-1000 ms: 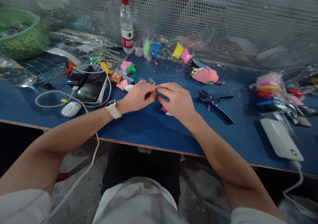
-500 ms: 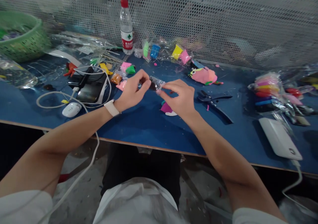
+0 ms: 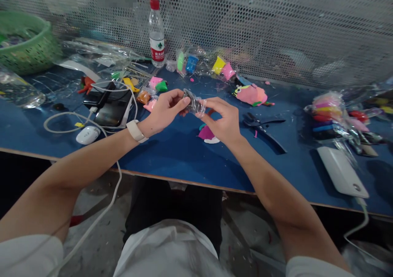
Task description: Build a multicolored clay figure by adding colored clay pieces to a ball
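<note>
Both my hands are raised a little above the blue table [image 3: 184, 158] and pinch one small clear plastic packet [image 3: 193, 102] with something dark inside. My left hand [image 3: 164, 112], a white watch on its wrist, grips the packet's left end. My right hand [image 3: 222, 119] grips its right end between thumb and fingers. Just below them on the table lies a small magenta and white clay piece [image 3: 208, 134].
Black pliers [image 3: 265, 127] lie right of my hands, a pink clay figure [image 3: 252, 94] behind. Coloured clay packets [image 3: 330, 113] and a white power bank [image 3: 342, 171] sit at right. Phones, cables and a white earbud case [image 3: 87, 135] lie at left, near a green basket [image 3: 26, 43] and water bottle [image 3: 156, 33].
My hands have lifted off the table surface, bringing up the small clear packet, and now hold it between them a little higher and turned.
</note>
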{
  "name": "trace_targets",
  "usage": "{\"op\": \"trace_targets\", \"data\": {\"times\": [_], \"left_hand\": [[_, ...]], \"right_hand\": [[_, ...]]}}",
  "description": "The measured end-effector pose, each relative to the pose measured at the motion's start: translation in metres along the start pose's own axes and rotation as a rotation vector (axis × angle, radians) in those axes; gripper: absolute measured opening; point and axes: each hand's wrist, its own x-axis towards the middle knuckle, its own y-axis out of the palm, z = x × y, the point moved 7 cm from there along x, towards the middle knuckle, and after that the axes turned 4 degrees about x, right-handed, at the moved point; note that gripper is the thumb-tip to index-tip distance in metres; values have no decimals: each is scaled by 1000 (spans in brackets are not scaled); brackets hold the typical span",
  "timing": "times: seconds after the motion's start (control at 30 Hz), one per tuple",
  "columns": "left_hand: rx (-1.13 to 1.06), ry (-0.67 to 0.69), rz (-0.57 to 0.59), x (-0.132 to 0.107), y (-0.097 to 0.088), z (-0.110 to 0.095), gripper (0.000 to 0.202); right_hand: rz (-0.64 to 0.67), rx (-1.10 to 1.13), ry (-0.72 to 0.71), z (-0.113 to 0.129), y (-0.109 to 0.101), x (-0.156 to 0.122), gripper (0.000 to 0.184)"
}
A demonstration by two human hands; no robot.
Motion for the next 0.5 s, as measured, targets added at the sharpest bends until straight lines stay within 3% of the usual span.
{"op": "trace_targets", "data": {"times": [0.23, 0.5], "left_hand": [[55, 26, -40, -1, -1, -1, 67], [48, 10, 119, -1, 5, -4, 64]], "right_hand": [[27, -43, -75, 2, 3, -2, 41], [23, -107, -92, 8, 4, -3, 18]]}}
